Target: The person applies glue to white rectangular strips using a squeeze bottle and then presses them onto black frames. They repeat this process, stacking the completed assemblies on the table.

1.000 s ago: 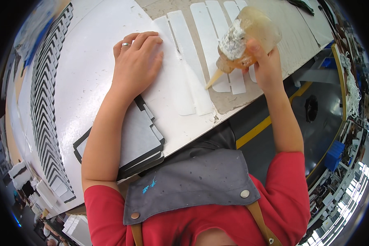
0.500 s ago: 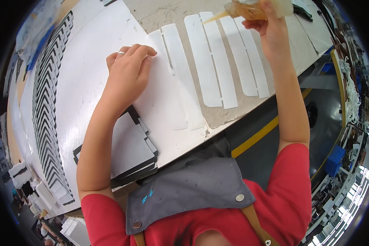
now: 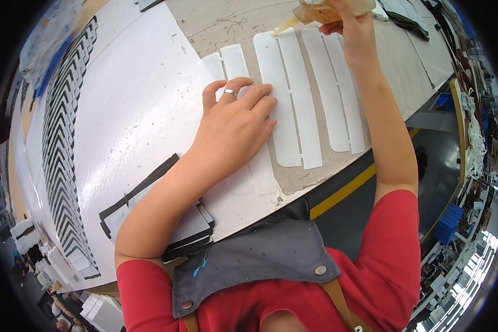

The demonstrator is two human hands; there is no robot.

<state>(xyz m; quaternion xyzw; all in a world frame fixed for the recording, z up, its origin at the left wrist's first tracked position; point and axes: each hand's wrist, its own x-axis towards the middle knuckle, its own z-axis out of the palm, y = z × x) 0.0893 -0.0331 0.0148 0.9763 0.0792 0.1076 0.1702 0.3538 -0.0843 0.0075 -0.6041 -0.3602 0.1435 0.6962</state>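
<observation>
My right hand (image 3: 358, 41) grips a clear squeeze bottle (image 3: 315, 12) with amber liquid in it, tipped on its side. The nozzle's end meets the top of the middle white slotted panel (image 3: 286, 83), which lies flat on the table. With fingers spread and slightly bent, my left hand (image 3: 233, 124) rests at that panel's left edge. Beneath this hand is another white panel (image 3: 235, 61), partly hidden by it. A third white slotted panel (image 3: 337, 94) lies at the right, under my right forearm.
A stack of white pieces with black edging (image 3: 138, 191) sits by my left forearm. A long overlapping row of similar pieces (image 3: 63, 149) runs along the table's left. Dark flat pieces (image 3: 406, 22) lie at the far right. The table's front edge (image 3: 315, 185) is close to my apron.
My left hand has moved right and nearer, from the white sheet to the middle panel's left edge. The bottle in my right hand has shifted slightly left, its nozzle now down at the panel's top.
</observation>
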